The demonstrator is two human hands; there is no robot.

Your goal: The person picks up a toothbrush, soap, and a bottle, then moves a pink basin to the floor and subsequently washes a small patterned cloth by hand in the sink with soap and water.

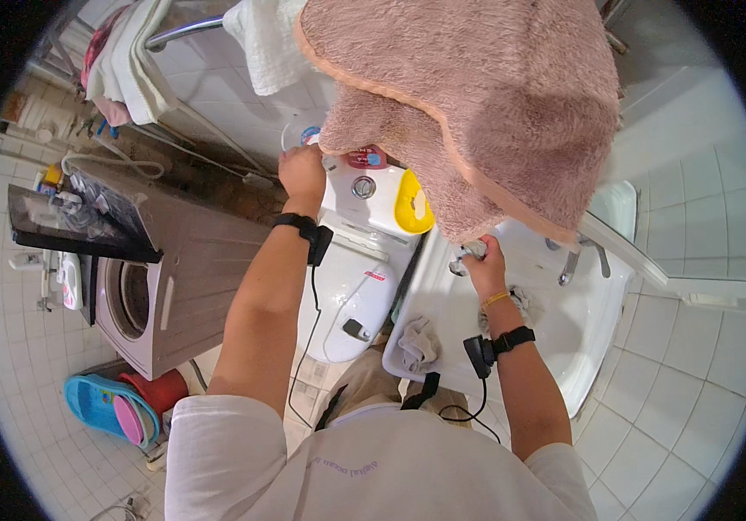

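My left hand reaches to the far left end of the toilet tank top, beside a container with a blue mark; what its fingers touch is hidden. A red-labelled bottle and a yellow plastic holder stand on the tank. My right hand grips a small grey-and-white crumpled cloth over the near left side of the white washbasin. Just above that hand hangs a large pink towel. A grey cloth lies on the basin's rim, and another lies partly behind my right wrist.
The closed toilet lid is below my left forearm. A washing machine stands at left, with plastic basins near it. A faucet rises at the basin's right. White towels hang from a metal rail.
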